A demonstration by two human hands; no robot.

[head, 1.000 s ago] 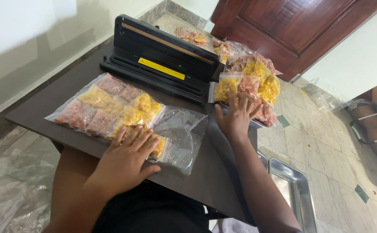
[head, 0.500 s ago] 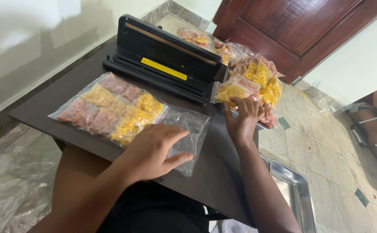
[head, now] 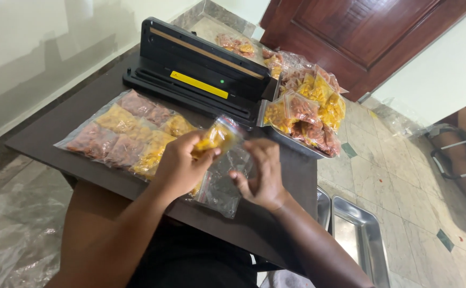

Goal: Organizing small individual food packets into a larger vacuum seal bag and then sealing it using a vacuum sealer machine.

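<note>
Single head cam, looks steeply down, close over dark table (head: pixel 57 128) w/ hands

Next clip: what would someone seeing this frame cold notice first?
Probably the left hand lifting a small clear packet of yellow snack at centre, the right hand beside it over an empty clear bag. Behind them sits a black vacuum sealer on the dark table, with a filled large bag of packets at left and a heaped metal tray at right.

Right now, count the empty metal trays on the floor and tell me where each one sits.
2. One metal tray lies on the tiled floor right of the table; a second tray shows only its edge at the table's side, nearer the table. Others may be hidden underneath.
</note>
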